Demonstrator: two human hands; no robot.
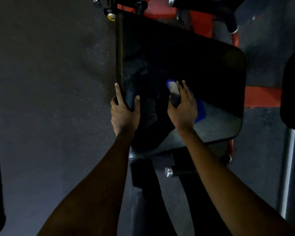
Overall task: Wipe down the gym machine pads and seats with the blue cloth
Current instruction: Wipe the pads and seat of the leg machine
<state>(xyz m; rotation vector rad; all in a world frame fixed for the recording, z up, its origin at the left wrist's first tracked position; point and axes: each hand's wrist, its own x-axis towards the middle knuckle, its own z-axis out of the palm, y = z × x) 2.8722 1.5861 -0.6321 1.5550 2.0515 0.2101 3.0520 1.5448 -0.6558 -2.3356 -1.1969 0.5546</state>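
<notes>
Left hand [124, 113] is gripping the left edge of the black seat pad [186, 57] at mid-frame, thumb lying on top and fingers wrapping down the side, so I am bracing the pad rather than wiping with it. To its left the dark speckled floor [49, 82] is filling the frame.

Moving right, my right hand [183, 108] is pressing down on the pad's surface just right of centre. The blue cloth [201, 109] is showing from under the palm on its right side. Between thumb and forefinger I am pinching a pale, blue-tipped bundle [173, 88]; it may be a fold of the same cloth, but it is too blurred to tell.

I am judging this as mid-wipe on this seat. The lower right part of the pad is looking greyer and streaked, while the upper half is reading as uniformly dark.

Next I should be sweeping the cloth up toward the top of the frame and out to the right edge, near the red frame [262, 97], keeping the left hand steadying.
</notes>
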